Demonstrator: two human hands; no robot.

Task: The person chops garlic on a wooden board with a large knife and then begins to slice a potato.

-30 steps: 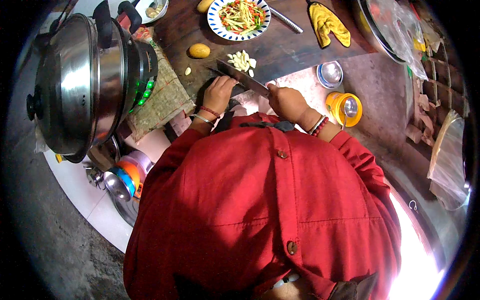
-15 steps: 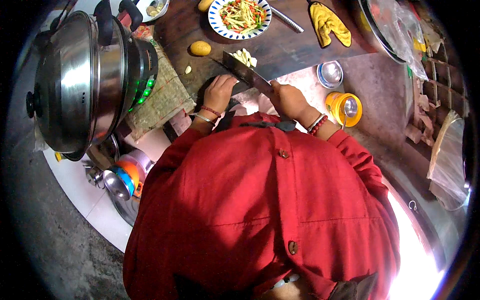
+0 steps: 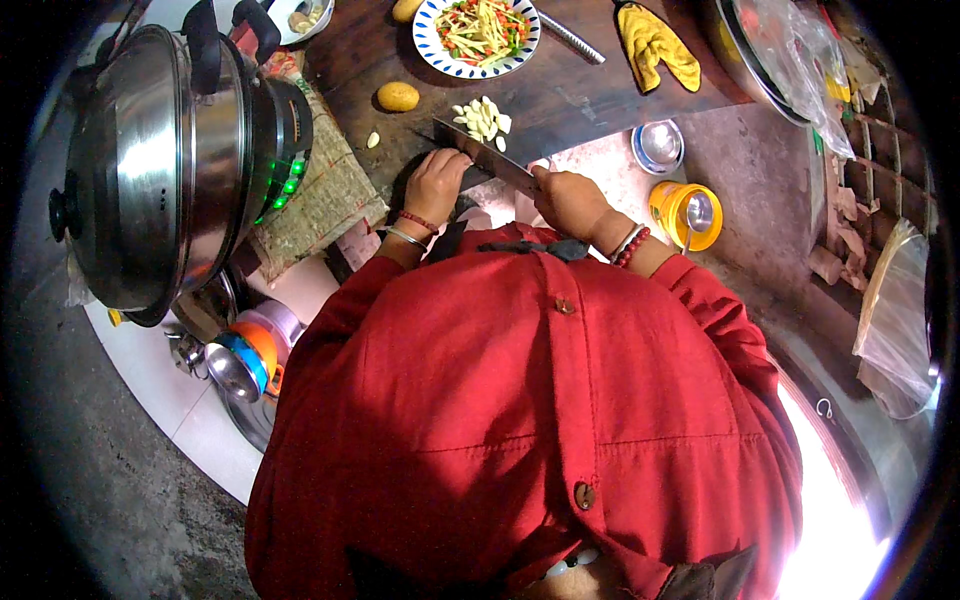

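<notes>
My right hand [image 3: 575, 203] is wrapped around the handle of a broad-bladed kitchen knife [image 3: 500, 166], whose blade points left and away across the dark wooden table. Near the blade's far end, my left hand [image 3: 437, 184] rests at the table edge with fingers curled together; whatever lies under its fingertips is hidden. Just beyond the blade is a pile of peeled garlic cloves [image 3: 484, 119]. One loose clove [image 3: 373, 140] lies farther left, below a yellow-brown potato [image 3: 398, 96].
Shredded vegetables fill a blue-patterned plate [image 3: 424, 38] at the back. A ridged rod [image 3: 572, 38] and yellow glove [image 3: 657, 50] lie right of it. A large lidded steel pot [image 3: 130, 170] stands left on a lit cooker. A yellow tub [image 3: 672, 212] sits right, below table height.
The knife blade has come lower and nearer to me, so more of the garlic pile shows beyond it. My right hand has shifted slightly left; my left hand has hardly moved.
</notes>
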